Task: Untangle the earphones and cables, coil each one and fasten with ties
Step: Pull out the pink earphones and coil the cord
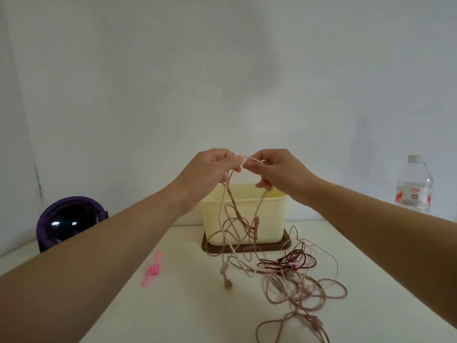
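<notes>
My left hand (210, 172) and my right hand (277, 169) are raised above the table, close together, both pinching a pale pink cable (252, 159) that spans between the fingertips. From the hands its strands hang down in twisted loops (237, 219) to the table. A tangle of pink cables (304, 290) and a dark red thin earphone cord (294, 261) lies on the white table at the right. Several pink ties (152, 268) lie on the table to the left.
A cream box (269, 219) on a dark brown base (286, 243) stands behind the hanging loops. A purple globe-like object (69, 221) sits at the far left, a clear water bottle (414, 186) at the far right. A white wall is behind.
</notes>
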Available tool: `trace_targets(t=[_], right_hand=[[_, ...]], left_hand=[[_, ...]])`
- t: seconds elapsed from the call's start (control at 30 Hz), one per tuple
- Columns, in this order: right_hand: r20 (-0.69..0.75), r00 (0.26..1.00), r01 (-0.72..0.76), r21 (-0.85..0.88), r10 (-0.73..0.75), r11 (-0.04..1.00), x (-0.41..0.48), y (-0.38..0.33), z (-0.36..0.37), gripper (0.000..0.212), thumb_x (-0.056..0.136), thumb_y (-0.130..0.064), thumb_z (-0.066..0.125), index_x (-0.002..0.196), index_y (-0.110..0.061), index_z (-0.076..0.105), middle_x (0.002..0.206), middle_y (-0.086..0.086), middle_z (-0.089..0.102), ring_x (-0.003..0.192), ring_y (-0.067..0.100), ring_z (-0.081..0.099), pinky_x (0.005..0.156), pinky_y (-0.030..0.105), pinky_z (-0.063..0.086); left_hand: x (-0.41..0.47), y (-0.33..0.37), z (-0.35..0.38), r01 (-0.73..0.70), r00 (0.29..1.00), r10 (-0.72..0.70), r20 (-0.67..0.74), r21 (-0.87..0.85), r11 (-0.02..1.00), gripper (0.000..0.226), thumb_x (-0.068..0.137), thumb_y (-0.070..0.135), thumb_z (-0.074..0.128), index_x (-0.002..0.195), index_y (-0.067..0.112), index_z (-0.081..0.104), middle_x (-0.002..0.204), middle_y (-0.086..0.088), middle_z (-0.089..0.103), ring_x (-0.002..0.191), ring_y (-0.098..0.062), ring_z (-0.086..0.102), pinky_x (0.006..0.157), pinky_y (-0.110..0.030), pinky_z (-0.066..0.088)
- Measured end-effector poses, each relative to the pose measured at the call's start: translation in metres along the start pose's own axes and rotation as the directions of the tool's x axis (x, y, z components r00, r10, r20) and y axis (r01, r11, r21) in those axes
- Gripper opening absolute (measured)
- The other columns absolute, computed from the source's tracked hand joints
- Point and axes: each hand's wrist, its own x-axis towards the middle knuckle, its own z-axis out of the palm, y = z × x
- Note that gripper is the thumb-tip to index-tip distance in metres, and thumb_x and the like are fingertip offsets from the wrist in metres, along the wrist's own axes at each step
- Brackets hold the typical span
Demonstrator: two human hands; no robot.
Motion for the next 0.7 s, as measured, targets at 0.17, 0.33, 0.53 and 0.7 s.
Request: trace_targets(t=[0.17,0.33,0.53,0.7], right_hand=[[-0.075,0.989,-0.134,-0.056,0.129,0.989,0.004,0.018,-0.024,0.027,0.096,-0.027,0.051,0.079,-0.016,0.068,0.038,-0.014,0.038,0.043,0.004,0.038,0.061,0.025,0.047],[-0.017,0.917,-0.400,0.003,0.400,0.917,0.002,0.034,-0.049,0.055,0.101,-0.046,0.028,0.088,-0.008,0.066,0.044,-0.006,0.025,0.034,0.010,0.025,0.054,0.025,0.038],[0.167,0.791,-0.598,0.003,0.589,0.802,-0.008,0.050,-0.062,0.080,0.095,-0.064,0.018,0.100,-0.001,0.067,0.049,0.003,0.045,0.054,0.021,0.048,0.064,0.031,0.044],[0.136,0.813,-0.580,0.109,0.566,0.807,-0.008,0.057,-0.060,0.073,0.096,-0.061,0.023,0.099,-0.002,0.066,0.046,-0.001,0.038,0.045,0.015,0.037,0.049,0.025,0.035]], left_hand=[[0.000,-0.016,-0.026,-0.034,0.997,0.066,-0.042,0.524,0.851,0.022,0.087,0.043,0.059,0.071,0.027,0.060,0.098,0.015,0.057,0.066,0.002,0.047,0.065,-0.018,0.035],[0.001,-0.036,-0.045,0.019,0.999,0.021,-0.046,0.730,0.683,0.020,0.091,0.034,0.056,0.073,0.025,0.055,0.099,0.008,0.054,0.067,0.001,0.045,0.064,-0.023,0.034],[0.005,-0.044,-0.041,0.228,0.974,-0.173,-0.149,0.569,0.790,0.024,0.094,0.025,0.048,0.075,0.015,0.057,0.086,-0.001,0.057,0.073,-0.014,0.051,0.063,-0.025,0.039],[0.010,-0.033,-0.030,0.451,0.878,-0.469,-0.092,-0.165,0.877,0.042,0.100,0.041,0.036,0.077,0.013,0.057,0.086,-0.002,0.060,0.090,-0.020,0.062,0.089,-0.041,0.049]])
